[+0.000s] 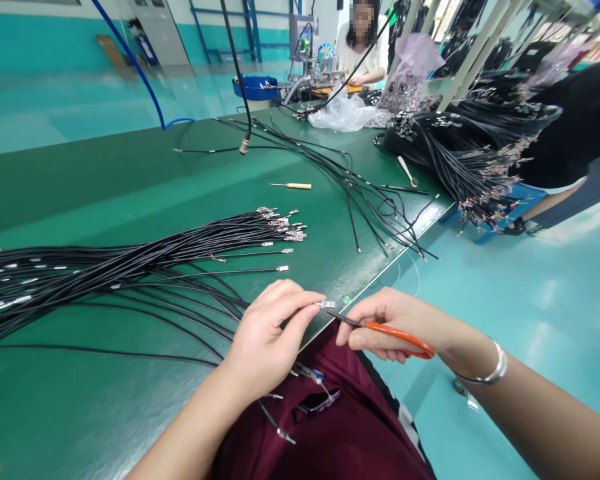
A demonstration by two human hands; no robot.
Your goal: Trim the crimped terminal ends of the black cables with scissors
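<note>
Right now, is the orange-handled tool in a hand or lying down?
In hand: the right hand holds the orange-handled tool, its dark tip beside the metal connector.

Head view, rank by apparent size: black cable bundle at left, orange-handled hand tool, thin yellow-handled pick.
1. Black cable bundle
2. Orange-handled hand tool
3. Thin yellow-handled pick
No close calls.
</note>
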